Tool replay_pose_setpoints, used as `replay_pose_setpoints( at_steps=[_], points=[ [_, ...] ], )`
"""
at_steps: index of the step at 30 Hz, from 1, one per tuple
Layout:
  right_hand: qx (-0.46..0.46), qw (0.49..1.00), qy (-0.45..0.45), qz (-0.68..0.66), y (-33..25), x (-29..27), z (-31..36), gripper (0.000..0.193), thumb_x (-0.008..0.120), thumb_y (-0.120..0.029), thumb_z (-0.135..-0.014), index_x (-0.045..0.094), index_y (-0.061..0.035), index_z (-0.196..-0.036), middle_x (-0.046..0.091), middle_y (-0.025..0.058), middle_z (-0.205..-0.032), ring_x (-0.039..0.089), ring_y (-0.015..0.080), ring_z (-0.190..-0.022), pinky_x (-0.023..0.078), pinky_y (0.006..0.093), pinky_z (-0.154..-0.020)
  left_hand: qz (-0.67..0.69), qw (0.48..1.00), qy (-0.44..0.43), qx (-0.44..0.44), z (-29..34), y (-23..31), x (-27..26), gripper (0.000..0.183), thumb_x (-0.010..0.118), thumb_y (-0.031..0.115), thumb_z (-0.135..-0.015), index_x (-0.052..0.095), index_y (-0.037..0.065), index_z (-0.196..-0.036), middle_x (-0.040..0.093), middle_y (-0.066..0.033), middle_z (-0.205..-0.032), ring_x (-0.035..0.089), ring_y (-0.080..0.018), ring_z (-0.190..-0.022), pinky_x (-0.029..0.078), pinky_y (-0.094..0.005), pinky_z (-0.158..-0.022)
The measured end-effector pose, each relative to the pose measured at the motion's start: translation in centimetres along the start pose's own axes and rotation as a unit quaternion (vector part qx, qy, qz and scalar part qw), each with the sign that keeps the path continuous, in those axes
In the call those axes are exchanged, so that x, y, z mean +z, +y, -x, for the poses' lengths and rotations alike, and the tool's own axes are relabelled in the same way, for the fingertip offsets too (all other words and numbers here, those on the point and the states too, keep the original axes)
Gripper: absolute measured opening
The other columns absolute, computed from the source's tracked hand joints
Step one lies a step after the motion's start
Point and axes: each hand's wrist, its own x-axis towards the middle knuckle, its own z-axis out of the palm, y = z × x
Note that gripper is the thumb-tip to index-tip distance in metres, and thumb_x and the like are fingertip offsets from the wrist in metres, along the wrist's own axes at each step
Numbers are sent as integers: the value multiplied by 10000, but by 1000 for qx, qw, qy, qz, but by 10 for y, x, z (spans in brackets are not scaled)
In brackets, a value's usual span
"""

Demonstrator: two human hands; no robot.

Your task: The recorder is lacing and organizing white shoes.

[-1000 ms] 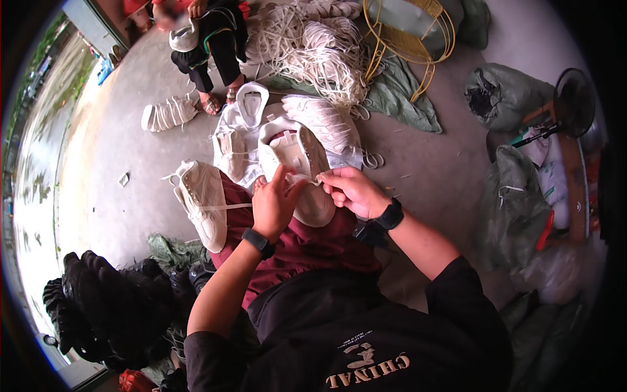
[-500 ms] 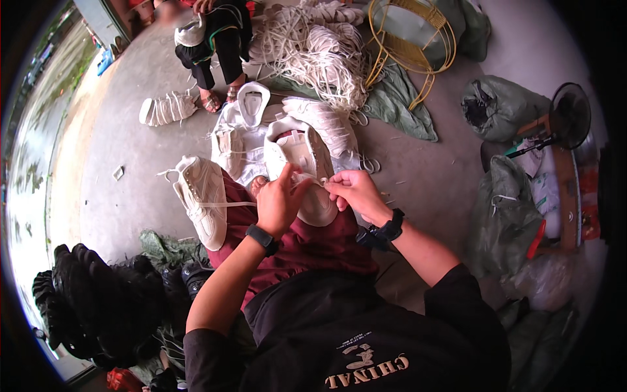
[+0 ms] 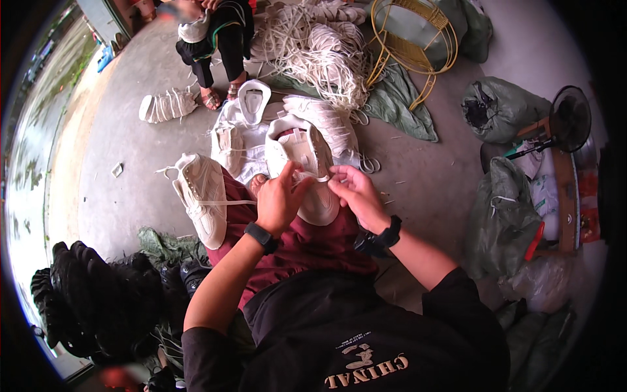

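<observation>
A white sneaker point(image 3: 319, 204) rests on my lap, toe toward me, with a pale lace point(image 3: 318, 178) across its lower throat. My left hand point(image 3: 277, 198) grips its left side, thumb and forefinger bent in at the eyelets. At the opposite edge my right hand point(image 3: 356, 196) is closed in a pinch at the lace, though the fingertips partly hide what they hold. Left of my knee is a second white sneaker point(image 3: 202, 199), a loose lace trailing from it toward my leg. Beyond my lap, more white shoe pieces point(image 3: 253, 104) lie on a pale sheet.
A heap of white laces point(image 3: 320, 55) lies at the back beside a yellow metal chair frame point(image 3: 431, 49). Black shoes point(image 3: 98, 300) are piled at near left. Green sacks point(image 3: 499, 219) and a fan point(image 3: 569, 119) stand at right. Another person point(image 3: 225, 46) sits at back left.
My right hand has turned a little and its fingertips now sit closer against the sneaker's right edge. The left hand has barely moved. At the back, the other person has shifted slightly.
</observation>
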Motion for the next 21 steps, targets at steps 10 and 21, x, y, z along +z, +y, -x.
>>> replay_pose_setpoints(
  at_steps=[10, 21],
  points=[
    [-252, 927, 5, 278, 36, 7, -29, 915, 688, -185, -850, 78, -33, -1514, 107, 276, -1542, 121, 398, -1440, 162, 460, -1160, -71, 995, -49, 52, -12, 5, -5, 227, 606, 249, -906, 563, 111, -1080, 607, -143, -631, 619, -341, -600, 443, -427, -528],
    [-274, 913, -8, 301, 41, -11, -47, 921, 659, -243, -877, 35, 76, -1475, 142, 320, -1513, 161, 426, -1422, 176, 444, -1163, -160, 983, -90, 16, -33, 19, -2, 248, 607, 289, -895, 527, 104, -1038, 644, -185, -711, 637, -406, -692, 485, -483, -597]
  ],
)
